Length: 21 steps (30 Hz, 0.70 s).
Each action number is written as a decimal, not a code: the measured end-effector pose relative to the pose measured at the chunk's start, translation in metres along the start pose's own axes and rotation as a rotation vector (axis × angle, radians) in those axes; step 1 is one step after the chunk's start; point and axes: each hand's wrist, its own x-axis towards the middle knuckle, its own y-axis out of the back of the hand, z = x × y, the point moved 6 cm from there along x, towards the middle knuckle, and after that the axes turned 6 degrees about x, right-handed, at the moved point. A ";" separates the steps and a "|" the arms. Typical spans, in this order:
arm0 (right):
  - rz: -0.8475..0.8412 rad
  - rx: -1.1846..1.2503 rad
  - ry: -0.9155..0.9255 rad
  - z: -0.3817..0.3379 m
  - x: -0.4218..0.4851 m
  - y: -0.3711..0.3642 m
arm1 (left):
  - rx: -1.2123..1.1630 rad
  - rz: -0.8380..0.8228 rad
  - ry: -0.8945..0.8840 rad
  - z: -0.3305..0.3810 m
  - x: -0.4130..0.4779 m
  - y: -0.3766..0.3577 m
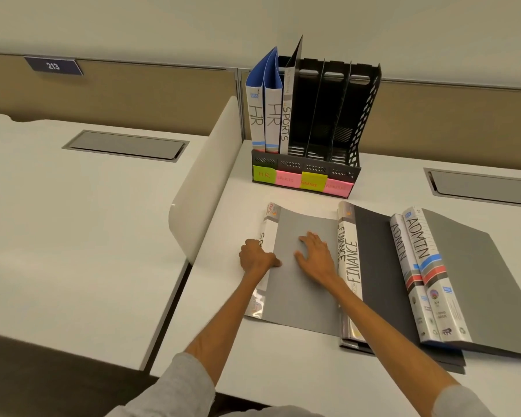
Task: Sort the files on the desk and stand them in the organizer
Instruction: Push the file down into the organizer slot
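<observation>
A black organizer [364, 115] stands at the back of the desk with sticky labels [303, 182] along its front. Two blue HR files [263, 115] fill its left slot, and a SPORTS file [287, 115] stands beside them. A grey file [301, 284] lies flat in front, its spine starting "SP". My left hand [257, 260] grips that spine edge. My right hand [316, 255] rests flat on its cover, fingers spread. To the right lie FINANCE files [351, 260] and two ADMIN files [424, 266].
A white divider panel [205, 188] rises along the desk's left edge, close to the grey file. A grey cable hatch [484, 186] sits at the back right, another hatch [124, 144] on the neighbouring desk. A fabric partition with a 213 plate [53, 66] runs behind.
</observation>
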 end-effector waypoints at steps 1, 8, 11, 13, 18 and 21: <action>0.002 0.008 0.001 0.000 0.000 0.000 | -0.057 0.001 -0.019 -0.003 -0.001 0.003; 0.022 0.135 -0.025 -0.003 0.006 0.009 | -0.358 0.052 -0.096 0.007 -0.015 0.026; 0.044 0.201 -0.044 -0.011 0.014 0.024 | -0.404 0.073 -0.173 0.022 -0.024 0.037; 0.058 0.226 -0.044 -0.021 0.023 0.038 | -0.434 0.072 -0.221 0.035 -0.032 0.041; 0.120 0.325 -0.023 -0.052 0.046 0.090 | -0.428 0.063 -0.343 0.077 -0.053 0.052; 0.112 0.502 -0.004 -0.073 0.057 0.124 | -0.457 0.107 -0.420 0.103 -0.063 0.070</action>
